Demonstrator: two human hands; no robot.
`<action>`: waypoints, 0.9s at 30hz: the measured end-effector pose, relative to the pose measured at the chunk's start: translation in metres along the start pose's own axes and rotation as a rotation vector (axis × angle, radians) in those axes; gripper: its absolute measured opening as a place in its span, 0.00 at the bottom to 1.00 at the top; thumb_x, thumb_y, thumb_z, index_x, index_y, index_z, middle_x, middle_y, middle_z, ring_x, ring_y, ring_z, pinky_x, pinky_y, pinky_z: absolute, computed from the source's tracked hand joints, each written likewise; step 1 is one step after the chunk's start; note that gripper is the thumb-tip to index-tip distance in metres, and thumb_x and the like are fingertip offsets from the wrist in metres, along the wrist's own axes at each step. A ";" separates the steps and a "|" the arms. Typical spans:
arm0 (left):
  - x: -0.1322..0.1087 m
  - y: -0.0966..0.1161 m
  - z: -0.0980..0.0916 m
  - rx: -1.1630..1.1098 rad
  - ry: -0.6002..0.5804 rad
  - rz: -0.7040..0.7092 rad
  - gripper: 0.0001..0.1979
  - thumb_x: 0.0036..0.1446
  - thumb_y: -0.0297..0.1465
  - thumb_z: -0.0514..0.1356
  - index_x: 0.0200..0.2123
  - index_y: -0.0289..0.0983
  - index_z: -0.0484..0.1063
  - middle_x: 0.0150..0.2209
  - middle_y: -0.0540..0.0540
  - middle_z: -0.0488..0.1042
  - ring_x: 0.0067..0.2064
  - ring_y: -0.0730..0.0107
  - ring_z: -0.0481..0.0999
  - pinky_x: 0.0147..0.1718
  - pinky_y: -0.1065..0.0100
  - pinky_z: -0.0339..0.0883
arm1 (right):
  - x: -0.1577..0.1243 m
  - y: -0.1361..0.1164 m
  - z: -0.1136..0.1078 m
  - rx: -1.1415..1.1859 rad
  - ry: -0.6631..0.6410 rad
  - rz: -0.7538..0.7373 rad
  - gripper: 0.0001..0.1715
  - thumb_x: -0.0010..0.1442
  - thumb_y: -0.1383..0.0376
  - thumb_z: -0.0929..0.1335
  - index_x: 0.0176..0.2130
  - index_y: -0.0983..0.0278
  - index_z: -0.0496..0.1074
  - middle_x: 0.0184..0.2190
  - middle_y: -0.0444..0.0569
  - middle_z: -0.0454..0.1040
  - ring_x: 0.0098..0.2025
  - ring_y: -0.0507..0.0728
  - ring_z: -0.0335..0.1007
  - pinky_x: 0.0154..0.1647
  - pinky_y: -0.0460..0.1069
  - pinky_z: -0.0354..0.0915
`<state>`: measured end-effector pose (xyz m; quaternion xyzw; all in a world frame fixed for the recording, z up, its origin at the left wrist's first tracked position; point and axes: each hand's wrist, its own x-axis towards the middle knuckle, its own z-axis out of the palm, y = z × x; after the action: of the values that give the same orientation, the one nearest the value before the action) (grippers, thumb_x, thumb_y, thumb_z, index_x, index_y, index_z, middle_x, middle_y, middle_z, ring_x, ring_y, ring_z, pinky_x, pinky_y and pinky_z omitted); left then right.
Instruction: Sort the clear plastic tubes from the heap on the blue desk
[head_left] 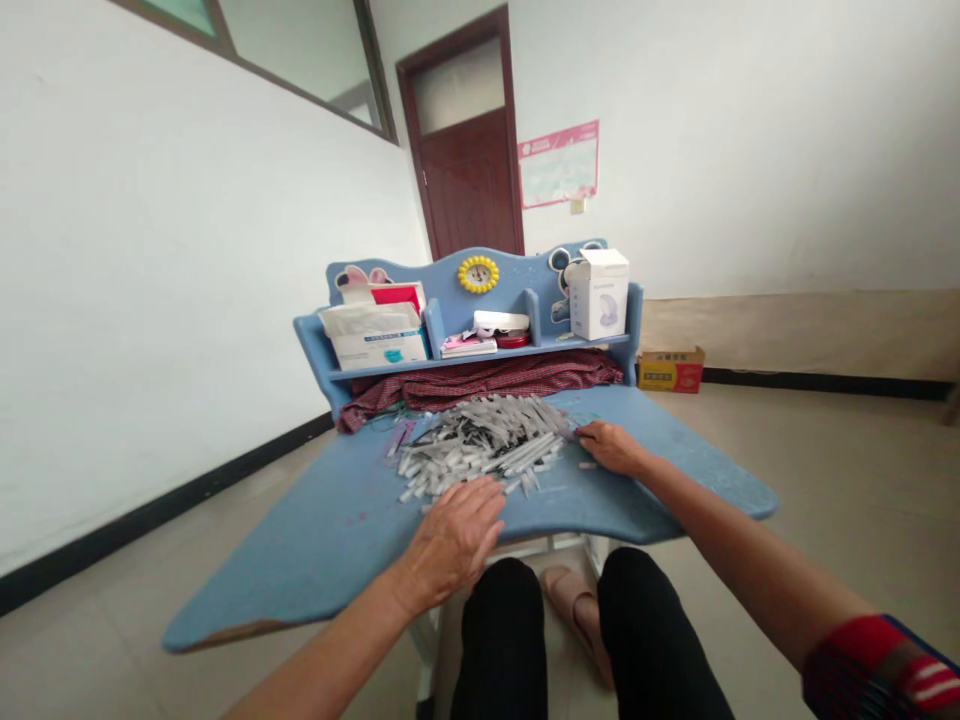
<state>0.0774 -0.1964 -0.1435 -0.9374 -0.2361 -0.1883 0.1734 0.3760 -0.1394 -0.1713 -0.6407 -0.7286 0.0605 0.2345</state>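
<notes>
A heap of small translucent whitish plastic tube-like pieces (480, 440), with darker bits among them, lies on the blue desk (315, 550). My left hand (461, 525) rests at the heap's near edge, over the desk's front rim, fingers stretched out and nothing seen in them. At the heap's right edge is my right hand (611, 447), its fingers bent together at the tips. Whatever they may pinch is too small to make out. One loose piece (587, 465) lies just below that hand. A few purple strips (401, 440) are left of the heap.
Behind the heap, a bunched red checked cloth (487, 380) lies under the desk's shelf. On the shelf stand a white box (600, 295), a carton (377, 338) and booklets (469, 346). A yellow clock (478, 274) is on the backboard. A yellow-red box (671, 371) sits on the floor.
</notes>
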 end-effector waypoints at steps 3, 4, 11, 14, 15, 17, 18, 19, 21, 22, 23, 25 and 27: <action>-0.010 0.002 0.004 0.007 0.015 -0.075 0.13 0.58 0.27 0.52 0.45 0.32 0.68 0.48 0.38 0.71 0.52 0.58 0.67 0.49 0.54 0.63 | -0.010 -0.003 0.001 0.080 0.023 0.014 0.15 0.62 0.62 0.62 0.46 0.67 0.67 0.42 0.50 0.70 0.42 0.55 0.68 0.44 0.55 0.65; -0.013 0.002 0.007 0.006 0.023 -0.092 0.13 0.58 0.28 0.52 0.45 0.32 0.68 0.48 0.38 0.71 0.52 0.58 0.67 0.50 0.54 0.63 | -0.011 -0.004 0.002 0.100 0.037 0.034 0.15 0.62 0.62 0.62 0.46 0.67 0.67 0.42 0.50 0.71 0.42 0.55 0.68 0.44 0.55 0.65; -0.019 0.008 0.020 -0.031 0.119 -0.146 0.13 0.57 0.28 0.52 0.45 0.33 0.68 0.47 0.39 0.71 0.51 0.61 0.69 0.50 0.55 0.64 | -0.007 -0.013 0.014 0.203 0.158 0.169 0.18 0.61 0.61 0.63 0.49 0.67 0.65 0.46 0.52 0.68 0.44 0.57 0.67 0.44 0.56 0.65; -0.017 0.011 0.021 -0.048 0.120 -0.146 0.13 0.57 0.28 0.53 0.45 0.33 0.69 0.47 0.39 0.72 0.51 0.60 0.69 0.49 0.55 0.65 | -0.003 -0.018 0.019 0.236 0.190 0.202 0.18 0.61 0.60 0.63 0.48 0.67 0.65 0.47 0.52 0.68 0.45 0.57 0.67 0.44 0.57 0.64; -0.016 0.012 0.021 -0.053 0.117 -0.146 0.13 0.57 0.28 0.53 0.45 0.33 0.69 0.47 0.39 0.72 0.50 0.60 0.69 0.49 0.55 0.65 | -0.002 -0.020 0.021 0.246 0.197 0.211 0.18 0.61 0.59 0.63 0.48 0.67 0.65 0.47 0.52 0.68 0.45 0.57 0.66 0.45 0.57 0.63; -0.014 0.015 0.020 -0.063 0.114 -0.157 0.13 0.56 0.28 0.53 0.44 0.33 0.68 0.47 0.39 0.72 0.50 0.59 0.69 0.48 0.54 0.65 | 0.000 -0.025 0.025 0.266 0.210 0.225 0.19 0.61 0.59 0.61 0.49 0.66 0.65 0.47 0.54 0.68 0.47 0.57 0.66 0.48 0.56 0.61; -0.013 0.016 0.020 -0.067 0.118 -0.167 0.12 0.56 0.28 0.54 0.44 0.33 0.69 0.47 0.39 0.72 0.50 0.59 0.69 0.48 0.54 0.65 | 0.002 -0.027 0.026 0.277 0.215 0.229 0.21 0.62 0.58 0.60 0.49 0.67 0.65 0.47 0.55 0.68 0.48 0.58 0.65 0.50 0.55 0.59; -0.012 0.017 0.019 -0.071 0.122 -0.176 0.12 0.56 0.28 0.54 0.44 0.33 0.69 0.47 0.40 0.72 0.50 0.58 0.69 0.48 0.54 0.65 | 0.003 -0.029 0.028 0.289 0.220 0.232 0.22 0.62 0.58 0.59 0.50 0.67 0.65 0.47 0.56 0.68 0.50 0.58 0.64 0.51 0.54 0.58; -0.010 0.019 0.018 -0.077 0.129 -0.190 0.11 0.55 0.28 0.54 0.42 0.34 0.69 0.46 0.40 0.72 0.49 0.58 0.69 0.47 0.54 0.66 | 0.006 -0.034 0.030 0.316 0.229 0.234 0.25 0.61 0.57 0.58 0.51 0.68 0.65 0.49 0.58 0.68 0.51 0.58 0.63 0.52 0.52 0.57; -0.009 0.019 0.017 -0.081 0.131 -0.189 0.11 0.55 0.28 0.54 0.42 0.34 0.69 0.46 0.40 0.72 0.49 0.58 0.70 0.47 0.54 0.66 | 0.007 -0.035 0.031 0.331 0.234 0.236 0.26 0.60 0.56 0.58 0.51 0.69 0.65 0.49 0.58 0.68 0.51 0.59 0.63 0.52 0.51 0.57; -0.008 0.019 0.017 -0.082 0.134 -0.186 0.11 0.55 0.28 0.54 0.42 0.34 0.69 0.46 0.41 0.72 0.49 0.58 0.70 0.47 0.54 0.66 | 0.008 -0.037 0.031 0.347 0.240 0.237 0.26 0.60 0.56 0.58 0.51 0.69 0.65 0.49 0.58 0.68 0.51 0.59 0.63 0.52 0.51 0.57; -0.006 0.019 0.015 -0.082 0.142 -0.178 0.11 0.55 0.28 0.54 0.42 0.35 0.69 0.46 0.41 0.72 0.49 0.58 0.70 0.47 0.53 0.65 | 0.009 -0.038 0.031 0.380 0.253 0.243 0.27 0.59 0.55 0.57 0.51 0.69 0.66 0.49 0.58 0.69 0.50 0.59 0.65 0.50 0.51 0.59; -0.002 0.018 0.011 -0.085 0.150 -0.165 0.11 0.55 0.28 0.54 0.42 0.35 0.69 0.46 0.41 0.72 0.49 0.58 0.69 0.48 0.53 0.65 | 0.008 -0.038 0.030 0.416 0.265 0.250 0.27 0.59 0.55 0.57 0.50 0.68 0.66 0.48 0.57 0.70 0.49 0.58 0.66 0.49 0.51 0.60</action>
<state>0.0878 -0.2075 -0.1581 -0.9047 -0.2904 -0.2813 0.1345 0.3282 -0.1320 -0.1813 -0.6661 -0.5788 0.1528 0.4449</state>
